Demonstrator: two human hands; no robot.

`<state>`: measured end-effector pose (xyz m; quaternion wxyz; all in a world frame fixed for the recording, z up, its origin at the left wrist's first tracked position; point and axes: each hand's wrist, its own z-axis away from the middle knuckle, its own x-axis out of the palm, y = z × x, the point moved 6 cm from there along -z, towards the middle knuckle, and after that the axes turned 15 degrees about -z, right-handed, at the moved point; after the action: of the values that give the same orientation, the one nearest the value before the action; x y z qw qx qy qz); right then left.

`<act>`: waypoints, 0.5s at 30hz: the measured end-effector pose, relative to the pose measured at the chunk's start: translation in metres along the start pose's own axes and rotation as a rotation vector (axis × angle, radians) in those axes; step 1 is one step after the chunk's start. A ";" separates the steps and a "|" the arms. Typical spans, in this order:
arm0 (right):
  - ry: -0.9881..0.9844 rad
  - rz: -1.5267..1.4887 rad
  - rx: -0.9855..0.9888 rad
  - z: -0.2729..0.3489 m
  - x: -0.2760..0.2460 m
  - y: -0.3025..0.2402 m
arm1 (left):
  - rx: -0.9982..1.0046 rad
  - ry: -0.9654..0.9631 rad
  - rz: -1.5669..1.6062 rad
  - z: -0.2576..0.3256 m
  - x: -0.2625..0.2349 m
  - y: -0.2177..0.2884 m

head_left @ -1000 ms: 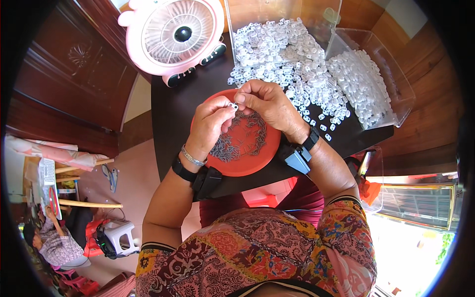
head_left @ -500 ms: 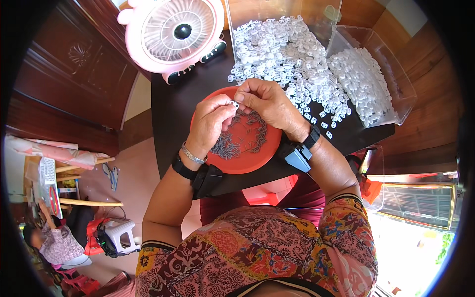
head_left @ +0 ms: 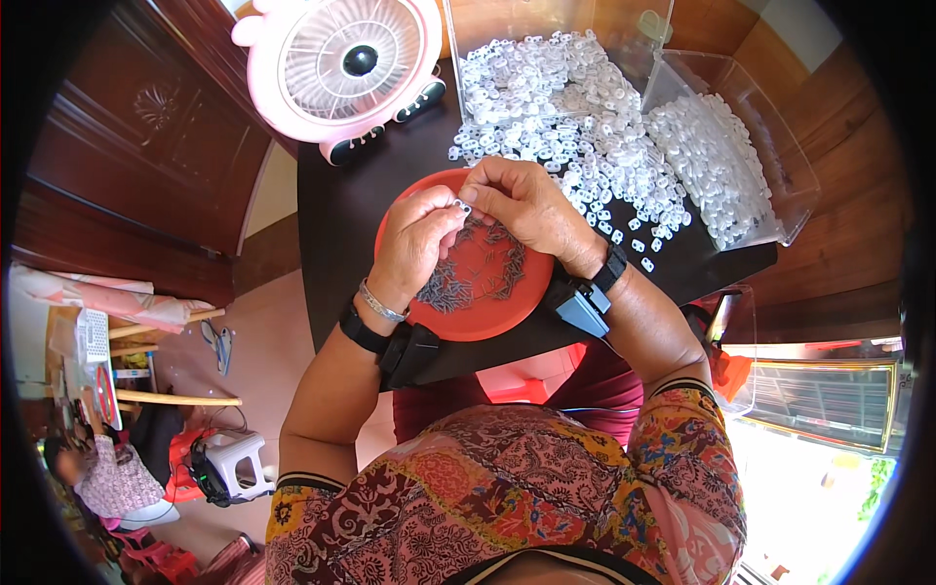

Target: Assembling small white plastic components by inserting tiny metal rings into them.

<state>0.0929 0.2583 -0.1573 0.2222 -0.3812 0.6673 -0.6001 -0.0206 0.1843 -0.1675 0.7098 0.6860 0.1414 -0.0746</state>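
Over an orange-red basin, my left hand pinches a small white plastic piece with two holes between thumb and fingers. My right hand meets it there, thumb and forefinger pinched at the piece's edge; whatever they grip is too small to make out. Many grey screws lie in the basin below both hands. Behind my right hand, a heap of similar white plastic pieces spreads over the dark table.
A pink fan stands at the table's back left. One clear bin full of white pieces is at the right, another clear container at the back. Far left, a person sits near a white stool.
Both hands stay almost in place over the basin. The white piece has tilted slightly between the fingers.
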 end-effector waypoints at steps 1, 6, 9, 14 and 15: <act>0.006 0.015 0.004 0.000 0.000 0.001 | 0.000 0.000 0.000 0.001 0.001 0.001; -0.004 0.176 -0.011 0.001 0.003 0.000 | 0.030 0.035 0.044 0.004 0.004 0.001; -0.058 0.222 -0.033 0.001 0.005 0.000 | 0.062 0.012 0.001 0.002 0.004 -0.001; 0.000 0.237 -0.040 -0.002 -0.008 -0.008 | 0.060 0.073 -0.042 0.000 0.001 -0.001; 0.069 0.332 -0.103 -0.002 -0.013 -0.017 | 0.029 0.093 -0.008 -0.001 -0.003 -0.003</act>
<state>0.1033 0.2702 -0.1427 0.2755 -0.2558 0.7582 -0.5327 -0.0246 0.1847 -0.1694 0.6922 0.6982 0.1762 -0.0475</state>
